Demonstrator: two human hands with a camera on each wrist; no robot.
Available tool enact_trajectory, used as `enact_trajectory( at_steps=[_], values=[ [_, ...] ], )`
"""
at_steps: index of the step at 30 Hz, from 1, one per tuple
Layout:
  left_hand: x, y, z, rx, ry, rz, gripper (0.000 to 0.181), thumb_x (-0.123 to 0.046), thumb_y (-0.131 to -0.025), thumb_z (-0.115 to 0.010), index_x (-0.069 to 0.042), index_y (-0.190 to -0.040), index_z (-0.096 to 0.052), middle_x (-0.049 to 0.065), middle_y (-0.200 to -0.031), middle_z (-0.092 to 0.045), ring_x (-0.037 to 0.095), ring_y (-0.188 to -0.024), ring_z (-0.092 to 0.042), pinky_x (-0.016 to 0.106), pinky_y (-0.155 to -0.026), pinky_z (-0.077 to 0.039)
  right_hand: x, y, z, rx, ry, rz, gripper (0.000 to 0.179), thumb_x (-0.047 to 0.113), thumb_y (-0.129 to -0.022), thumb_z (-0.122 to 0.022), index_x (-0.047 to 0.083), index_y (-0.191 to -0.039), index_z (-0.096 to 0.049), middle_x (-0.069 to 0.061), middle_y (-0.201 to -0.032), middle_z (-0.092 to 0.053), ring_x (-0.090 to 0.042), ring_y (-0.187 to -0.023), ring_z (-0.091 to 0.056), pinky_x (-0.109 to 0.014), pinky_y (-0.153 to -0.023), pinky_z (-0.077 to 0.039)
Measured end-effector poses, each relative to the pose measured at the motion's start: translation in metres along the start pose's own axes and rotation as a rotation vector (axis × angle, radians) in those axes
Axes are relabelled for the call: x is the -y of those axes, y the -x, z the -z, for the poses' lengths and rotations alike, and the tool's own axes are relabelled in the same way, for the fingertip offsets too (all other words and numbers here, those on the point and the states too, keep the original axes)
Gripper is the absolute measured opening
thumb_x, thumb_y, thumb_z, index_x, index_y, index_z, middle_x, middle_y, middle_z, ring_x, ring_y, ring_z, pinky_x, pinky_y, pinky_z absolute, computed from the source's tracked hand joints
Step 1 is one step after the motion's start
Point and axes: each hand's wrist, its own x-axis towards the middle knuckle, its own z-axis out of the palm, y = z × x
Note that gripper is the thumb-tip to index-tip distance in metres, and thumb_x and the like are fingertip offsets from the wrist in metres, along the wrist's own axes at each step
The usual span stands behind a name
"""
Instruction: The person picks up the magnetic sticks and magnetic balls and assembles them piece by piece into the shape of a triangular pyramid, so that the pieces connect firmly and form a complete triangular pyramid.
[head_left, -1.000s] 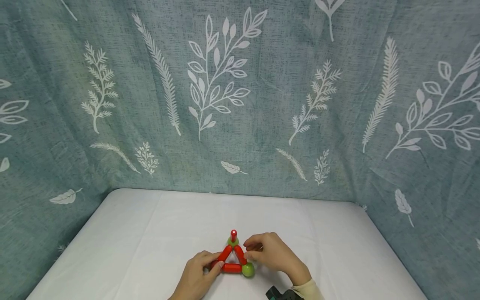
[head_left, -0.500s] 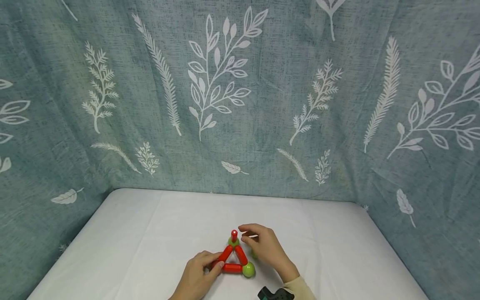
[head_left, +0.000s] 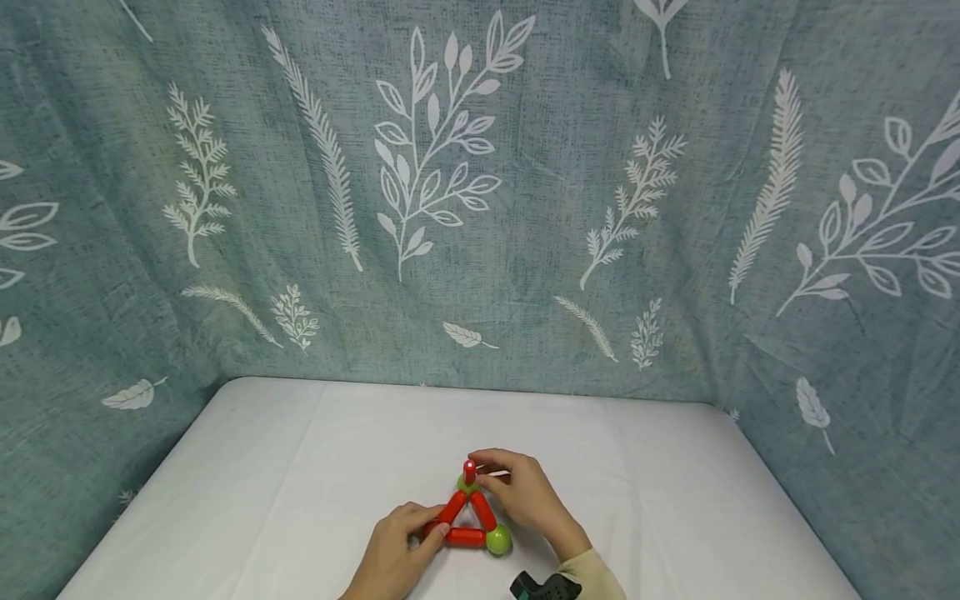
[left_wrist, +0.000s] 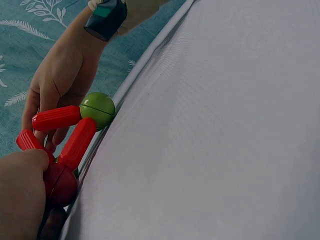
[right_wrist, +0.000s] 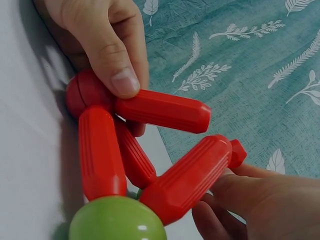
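Note:
Red grooved rods and balls, which look like a magnetic building set, form a triangular frame on the white table. My left hand (head_left: 393,546) grips its left corner, the thumb over a red ball (right_wrist: 90,95). From that ball a red rod (right_wrist: 165,110) rises to a free end. A base rod (head_left: 467,537) runs to the front green ball (head_left: 498,540), which bears a slanted rod (head_left: 483,511). Behind sits another green ball (head_left: 466,483) with a red rod (head_left: 469,472) standing on it. My right hand (head_left: 521,490) pinches this rear rod between thumb and index finger.
The white-clothed table (head_left: 300,467) extends around the frame. A green leaf-patterned curtain (head_left: 525,317) hangs along its back and sides. A dark device (head_left: 546,587) is strapped at my right wrist.
My right hand has moved from beside the slanted right rod back and left to the rear rod. A green patch seen under it half a second ago is now hidden. My left hand stays put.

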Motion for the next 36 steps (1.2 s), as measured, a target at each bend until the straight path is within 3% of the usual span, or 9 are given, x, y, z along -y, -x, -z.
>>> enact_trajectory(
  at_steps=[29,36],
  values=[
    [0.0033,0.0010,-0.0017,0.007,0.014,-0.011,0.026,-0.032,-0.095,-0.072,-0.016,-0.116,-0.078,-0.014,-0.091,-0.069,-0.003,-0.079,-0.054,0.019,-0.070,-0.047,-0.0056,-0.0026,-0.0075,0.012,-0.020,0.018,0.025,0.015,-0.095,-0.072,0.012,-0.119,-0.074,0.001,-0.112,-0.075,-0.024,-0.111,-0.069,-0.035,-0.087,-0.061],
    [0.0013,0.0009,-0.0018,-0.017,0.009,-0.031,0.026,-0.032,-0.096,-0.071,-0.014,-0.114,-0.078,-0.013,-0.089,-0.068,-0.004,-0.078,-0.053,0.019,-0.068,-0.047,-0.0073,-0.0023,-0.0072,0.011,-0.014,0.028,0.024,0.013,-0.094,-0.073,0.013,-0.118,-0.075,0.002,-0.113,-0.076,-0.025,-0.114,-0.069,-0.036,-0.088,-0.061]
  ],
)
